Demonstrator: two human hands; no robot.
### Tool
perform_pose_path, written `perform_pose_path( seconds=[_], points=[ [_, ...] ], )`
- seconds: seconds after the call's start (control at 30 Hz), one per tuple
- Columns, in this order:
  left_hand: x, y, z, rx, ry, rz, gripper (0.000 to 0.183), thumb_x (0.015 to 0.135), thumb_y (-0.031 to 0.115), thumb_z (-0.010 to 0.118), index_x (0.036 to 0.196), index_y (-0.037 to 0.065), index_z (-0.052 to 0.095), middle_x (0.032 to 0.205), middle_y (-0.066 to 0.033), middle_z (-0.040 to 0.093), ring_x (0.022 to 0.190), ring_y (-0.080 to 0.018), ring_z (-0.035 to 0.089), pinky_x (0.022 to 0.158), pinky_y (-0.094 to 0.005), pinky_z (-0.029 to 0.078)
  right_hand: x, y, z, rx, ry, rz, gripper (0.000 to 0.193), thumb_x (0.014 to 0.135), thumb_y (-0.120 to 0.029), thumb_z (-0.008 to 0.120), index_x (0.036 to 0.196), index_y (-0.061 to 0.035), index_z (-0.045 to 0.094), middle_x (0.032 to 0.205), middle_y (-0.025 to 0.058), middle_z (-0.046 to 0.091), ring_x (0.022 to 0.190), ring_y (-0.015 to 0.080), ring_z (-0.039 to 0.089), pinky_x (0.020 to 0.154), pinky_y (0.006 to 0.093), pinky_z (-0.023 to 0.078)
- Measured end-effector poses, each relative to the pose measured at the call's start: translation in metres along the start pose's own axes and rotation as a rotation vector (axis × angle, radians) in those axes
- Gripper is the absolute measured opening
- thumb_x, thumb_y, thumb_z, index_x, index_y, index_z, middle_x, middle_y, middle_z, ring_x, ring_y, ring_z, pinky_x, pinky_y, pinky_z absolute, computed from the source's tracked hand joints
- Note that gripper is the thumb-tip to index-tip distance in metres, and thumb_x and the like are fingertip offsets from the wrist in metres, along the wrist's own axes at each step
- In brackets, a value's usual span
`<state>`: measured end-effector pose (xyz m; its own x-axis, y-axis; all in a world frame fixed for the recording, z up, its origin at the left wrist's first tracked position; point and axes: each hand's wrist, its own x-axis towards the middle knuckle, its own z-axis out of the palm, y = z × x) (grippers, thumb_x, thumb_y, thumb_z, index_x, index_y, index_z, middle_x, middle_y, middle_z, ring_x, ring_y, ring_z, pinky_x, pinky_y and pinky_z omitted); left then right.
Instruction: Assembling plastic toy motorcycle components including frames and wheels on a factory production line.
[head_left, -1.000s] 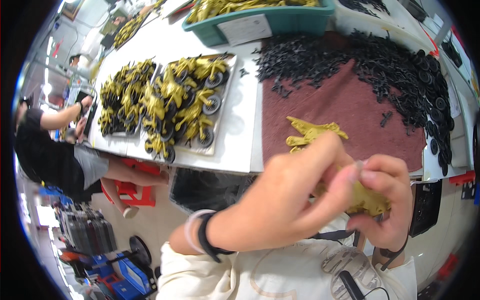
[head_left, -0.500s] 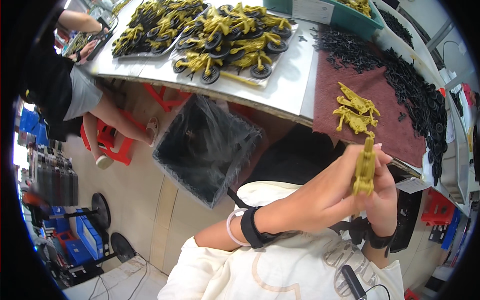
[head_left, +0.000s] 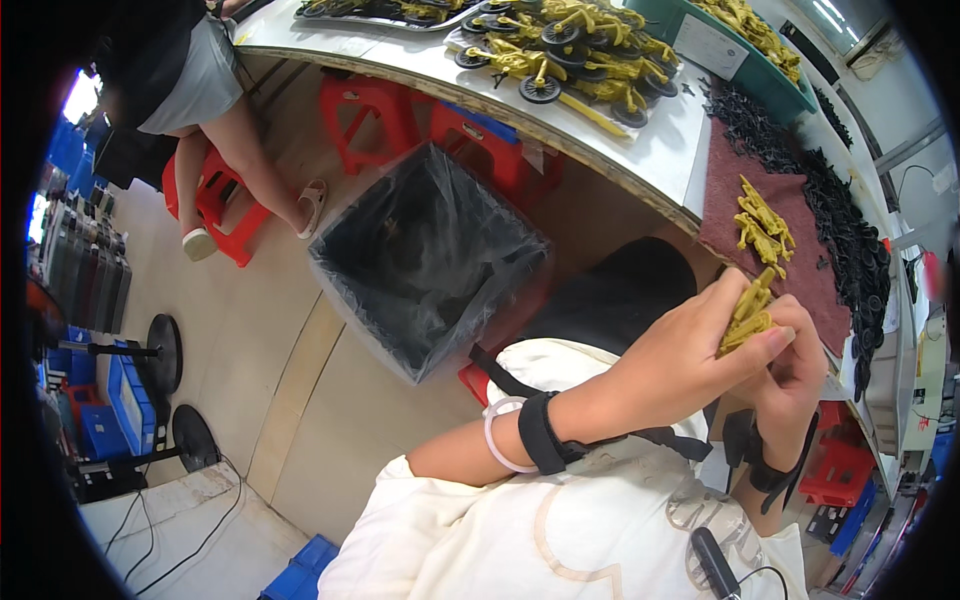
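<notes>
My left hand (head_left: 682, 345) and my right hand (head_left: 797, 365) meet in front of my body, just off the table's near edge. Both are closed around one yellow plastic toy motorcycle body (head_left: 748, 318), which stands up tilted between the fingers. Parts of it are covered by the fingers. Just beyond my hands, two more yellow toy bodies (head_left: 766, 230) lie close together on a dark red cloth (head_left: 722, 195). Small black plastic parts (head_left: 835, 200) are heaped along the cloth's far and right sides.
Yellow toy motorcycles with black wheels (head_left: 590, 50) are piled on the white table (head_left: 400, 45). A teal bin (head_left: 655, 15) holds yellow parts. Below the table stand a bag-lined bin (head_left: 420, 260) and red stools (head_left: 365, 115). Another person (head_left: 200, 80) is at the left.
The view has shifted, so the table sits higher and farther right. Both hands still hold the yellow toy body, which has turned from upright to leaning right.
</notes>
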<state>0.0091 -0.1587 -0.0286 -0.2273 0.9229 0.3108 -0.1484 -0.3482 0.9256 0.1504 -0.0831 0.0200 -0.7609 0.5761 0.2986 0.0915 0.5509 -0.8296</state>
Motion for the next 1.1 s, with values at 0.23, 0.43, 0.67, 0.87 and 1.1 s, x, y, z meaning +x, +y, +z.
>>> perform_pose_path(
  seconds=[0.23, 0.43, 0.67, 0.87, 1.1],
  points=[
    [0.000, 0.000, -0.001, -0.051, -0.030, -0.054, 0.048, 0.097, 0.047, 0.053, 0.098, 0.000, 0.046, 0.076, -0.0128, 0.054, 0.069, -0.0188, 0.053, 0.062, -0.0332, 0.042, 0.001, -0.002, 0.004, 0.103, 0.038, 0.105, 0.031, 0.078, -0.011, 0.081, 0.095, 0.0000, 0.057, 0.086, 0.0023, 0.055, 0.077, 0.0104, 0.051, 0.070, 0.0230, 0.040],
    [0.012, 0.008, -0.001, 0.120, -0.147, -0.119, 0.043, 0.097, 0.042, 0.055, 0.095, -0.001, 0.047, 0.075, -0.0161, 0.056, 0.065, -0.0244, 0.057, 0.059, -0.0331, 0.043, 0.002, 0.014, -0.007, 0.239, 0.028, 0.055, 0.031, 0.072, -0.006, 0.082, 0.088, -0.0021, 0.057, 0.080, 0.0003, 0.051, 0.068, 0.0062, 0.042, 0.060, 0.0222, 0.032],
    [0.038, 0.013, 0.002, 0.251, -0.266, -0.143, 0.030, 0.093, 0.024, 0.063, 0.103, -0.003, 0.053, 0.079, -0.0131, 0.063, 0.066, -0.0223, 0.063, 0.060, -0.0301, 0.047, 0.012, 0.030, -0.029, 0.431, 0.013, 0.064, 0.024, 0.067, 0.000, 0.080, 0.086, -0.0034, 0.065, 0.076, 0.0013, 0.058, 0.062, 0.0066, 0.045, 0.055, 0.0221, 0.033],
    [0.080, 0.014, 0.008, 0.333, -0.458, -0.338, 0.037, 0.090, 0.023, 0.065, 0.111, -0.005, 0.053, 0.086, -0.0143, 0.067, 0.073, -0.0247, 0.069, 0.065, -0.0304, 0.051, 0.015, 0.049, -0.052, 0.550, 0.119, 0.150, 0.023, 0.065, 0.003, 0.081, 0.081, -0.0043, 0.067, 0.072, 0.0017, 0.059, 0.060, 0.0073, 0.047, 0.055, 0.0230, 0.033],
    [0.117, 0.021, -0.026, -0.103, 0.257, -0.180, 0.074, 0.092, 0.066, 0.042, 0.110, -0.006, 0.044, 0.072, -0.0270, 0.065, 0.064, -0.0259, 0.069, 0.047, -0.0325, 0.057, 0.015, 0.069, -0.102, 0.649, 0.740, 0.187, 0.029, 0.075, -0.007, 0.077, 0.082, -0.0070, 0.048, 0.073, 0.0012, 0.050, 0.060, 0.0116, 0.055, 0.053, 0.0243, 0.046]
  ],
)
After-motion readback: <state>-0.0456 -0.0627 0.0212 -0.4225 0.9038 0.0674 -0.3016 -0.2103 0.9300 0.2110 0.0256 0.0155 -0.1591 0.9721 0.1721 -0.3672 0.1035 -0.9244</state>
